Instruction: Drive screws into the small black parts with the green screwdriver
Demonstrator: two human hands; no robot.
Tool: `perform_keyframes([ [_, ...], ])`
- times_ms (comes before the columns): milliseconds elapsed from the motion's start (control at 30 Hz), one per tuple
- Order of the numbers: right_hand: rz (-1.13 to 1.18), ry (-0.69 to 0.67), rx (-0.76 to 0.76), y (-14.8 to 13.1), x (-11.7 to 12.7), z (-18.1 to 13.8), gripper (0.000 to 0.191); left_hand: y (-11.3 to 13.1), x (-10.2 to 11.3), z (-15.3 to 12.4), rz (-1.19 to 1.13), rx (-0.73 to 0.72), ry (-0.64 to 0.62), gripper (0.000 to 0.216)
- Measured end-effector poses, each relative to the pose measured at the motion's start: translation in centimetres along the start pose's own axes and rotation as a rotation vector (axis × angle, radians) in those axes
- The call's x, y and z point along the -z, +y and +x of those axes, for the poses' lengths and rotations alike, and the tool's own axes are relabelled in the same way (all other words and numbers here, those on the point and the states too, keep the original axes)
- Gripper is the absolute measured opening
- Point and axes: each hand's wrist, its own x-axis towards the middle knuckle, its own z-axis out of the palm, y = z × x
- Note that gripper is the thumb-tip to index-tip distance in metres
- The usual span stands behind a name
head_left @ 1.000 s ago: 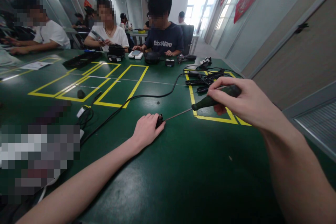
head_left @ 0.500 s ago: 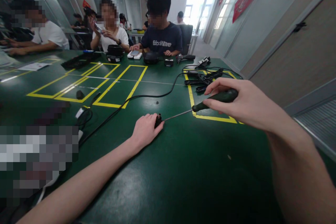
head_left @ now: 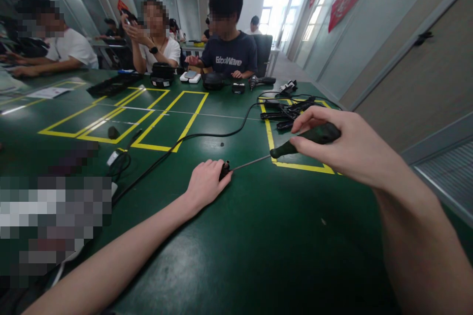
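My right hand [head_left: 343, 150] is closed round the dark green handle of a screwdriver [head_left: 303, 140]. Its thin metal shaft [head_left: 249, 163] slants down and left to a small black part [head_left: 223, 170]. My left hand [head_left: 207, 184] lies on the green table [head_left: 258, 246] with its fingers curled over that black part, pinning it at the tip of the shaft. Most of the part is hidden under my fingers.
A black cable [head_left: 192, 139] runs across the table past yellow tape rectangles [head_left: 173, 120]. A heap of black cables and adapters [head_left: 288, 108] lies behind my right hand. Three people sit at the far side with black devices [head_left: 162, 74] before them. A wall stands to the right.
My right hand has turned slightly on the screwdriver handle and shifted a little. A person across the table has raised both hands. My left hand has stayed put.
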Motion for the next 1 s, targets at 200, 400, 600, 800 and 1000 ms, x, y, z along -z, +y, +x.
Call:
perform_keyframes([
  [200, -0.002, 0.003, -0.074, -0.27, -0.16, 0.28, 0.039, -0.05, -0.20, -0.03, -0.001, -0.019, 0.022, 0.029],
  [400, 0.075, -0.036, -0.187, -0.27, -0.04, 0.21, 0.030, -0.04, -0.21, -0.01, -0.003, -0.009, 0.016, 0.029],
  [600, 0.084, 0.008, -0.138, -0.56, -0.16, 0.33, 0.025, -0.04, 0.08, -0.03, -0.001, 0.001, -0.006, 0.030],
  [800, 0.135, 0.143, -0.137, -0.66, -0.53, 0.45, 0.019, -0.23, -0.12, -0.02, -0.036, 0.020, -0.006, 0.029],
  [1000, 0.134, 0.179, -0.137, -0.98, -0.46, 0.48, 0.015, -0.40, -0.29, -0.11, -0.095, 0.016, 0.017, 0.031],
])
